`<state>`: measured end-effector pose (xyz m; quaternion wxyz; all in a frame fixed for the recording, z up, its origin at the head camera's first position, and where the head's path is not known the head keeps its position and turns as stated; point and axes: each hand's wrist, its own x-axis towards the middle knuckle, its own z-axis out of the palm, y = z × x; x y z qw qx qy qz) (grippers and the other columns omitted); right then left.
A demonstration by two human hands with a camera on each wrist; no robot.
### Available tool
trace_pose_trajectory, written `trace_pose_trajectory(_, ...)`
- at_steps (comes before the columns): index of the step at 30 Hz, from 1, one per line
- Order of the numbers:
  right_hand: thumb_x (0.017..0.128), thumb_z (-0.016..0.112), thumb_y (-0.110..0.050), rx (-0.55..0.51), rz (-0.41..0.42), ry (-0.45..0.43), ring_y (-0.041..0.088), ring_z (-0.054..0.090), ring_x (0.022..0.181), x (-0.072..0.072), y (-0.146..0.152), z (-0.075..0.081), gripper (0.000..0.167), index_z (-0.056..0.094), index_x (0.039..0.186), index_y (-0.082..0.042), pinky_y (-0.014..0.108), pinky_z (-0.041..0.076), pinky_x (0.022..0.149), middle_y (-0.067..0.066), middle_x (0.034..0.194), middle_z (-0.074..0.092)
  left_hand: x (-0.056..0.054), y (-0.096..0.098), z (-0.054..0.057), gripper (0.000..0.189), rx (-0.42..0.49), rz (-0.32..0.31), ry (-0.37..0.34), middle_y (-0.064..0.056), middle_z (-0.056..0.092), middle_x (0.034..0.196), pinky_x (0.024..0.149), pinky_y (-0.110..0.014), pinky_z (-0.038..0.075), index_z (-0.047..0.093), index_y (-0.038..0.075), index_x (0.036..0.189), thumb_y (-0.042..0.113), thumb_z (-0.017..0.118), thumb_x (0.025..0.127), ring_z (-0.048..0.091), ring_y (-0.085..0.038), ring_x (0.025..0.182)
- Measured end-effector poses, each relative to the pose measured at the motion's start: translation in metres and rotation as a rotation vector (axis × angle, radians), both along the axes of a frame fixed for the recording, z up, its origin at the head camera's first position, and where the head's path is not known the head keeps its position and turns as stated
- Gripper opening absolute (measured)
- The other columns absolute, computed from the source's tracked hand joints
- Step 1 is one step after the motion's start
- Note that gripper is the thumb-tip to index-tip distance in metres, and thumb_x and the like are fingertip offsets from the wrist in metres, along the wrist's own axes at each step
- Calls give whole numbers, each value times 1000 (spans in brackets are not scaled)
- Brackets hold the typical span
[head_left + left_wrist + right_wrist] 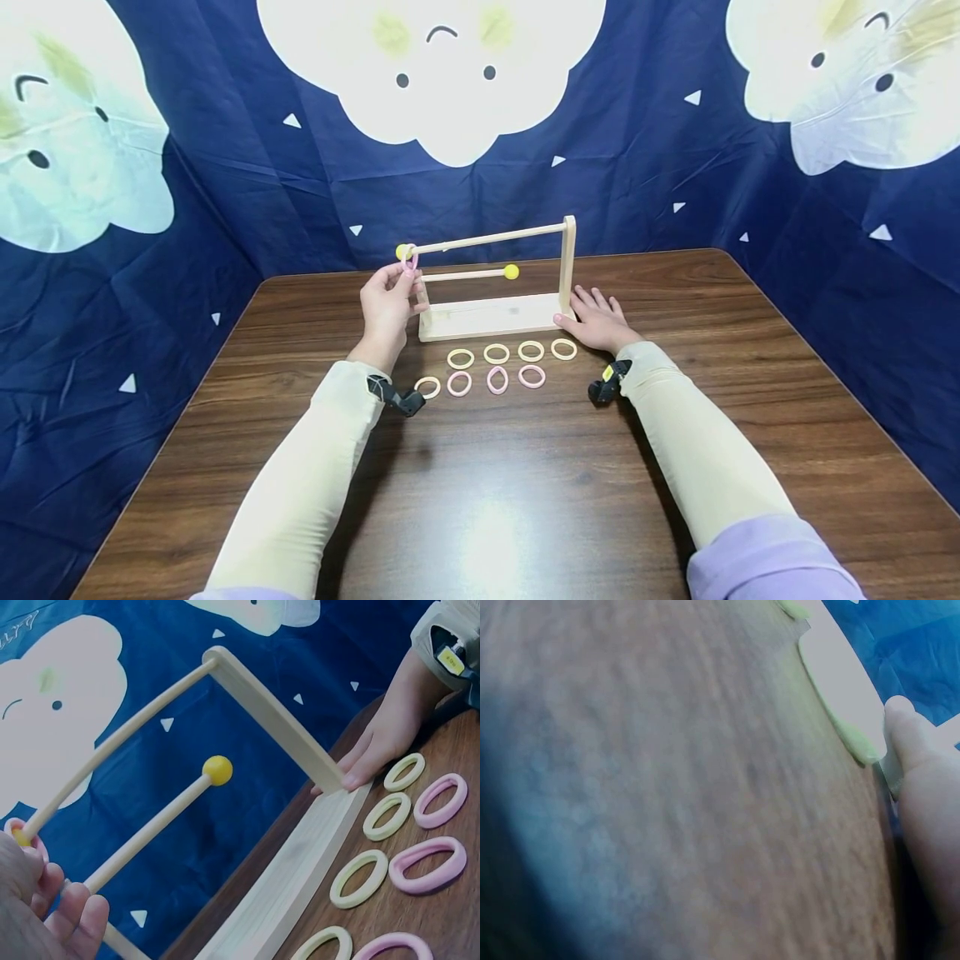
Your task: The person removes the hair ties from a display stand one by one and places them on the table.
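A pale wooden stand [495, 317] has a base, an upright post at its right end and two rods, each tipped with a yellow ball. My left hand [386, 304] pinches a pink ring [413, 260] at the ball-tipped left end of the upper rod [487, 239]. The ring looks to encircle that end; fingers partly hide it in the left wrist view. My right hand [597, 321] lies beside the post [567, 262], fingers spread and straight, its thumb touching the base's right end. In the right wrist view only the thumb side of this hand shows.
In front of the base several yellow rings [461, 359] lie in a row, with several pink rings [532, 377] nearer me. A paler ring [428, 387] lies at the left, by my left wrist camera. The lower rod's yellow ball [511, 272] points right. Blue cloth hangs behind the brown table [570, 500].
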<state>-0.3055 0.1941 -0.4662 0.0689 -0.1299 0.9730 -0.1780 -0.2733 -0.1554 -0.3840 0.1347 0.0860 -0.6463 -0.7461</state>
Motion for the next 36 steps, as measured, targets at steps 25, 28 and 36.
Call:
trace_pose_trajectory(25,102,30,-65,0,-9,-16,39,-3,155,-7,1,-5,82,17,162,-11,60,-5,120,13,170,7,-14,-23,18,12,-141,114,101,0,66,90,55,-19,51,68,4,109,11,63,101,63,-15,78)
trace_pose_trajectory(28,102,30,-65,1,-9,-11,40,-2,154,-4,0,-2,83,17,162,-10,60,-5,120,14,170,7,-15,-24,23,14,-230,155,151,4,63,84,61,-19,48,69,2,109,10,63,100,60,-12,78)
trace_pose_trajectory(36,103,33,-63,-11,5,-6,42,0,154,0,1,2,82,19,162,-8,62,-3,119,16,169,10,-9,-18,38,18,-432,217,266,-7,65,94,76,-19,42,69,-4,110,8,64,99,53,-9,82)
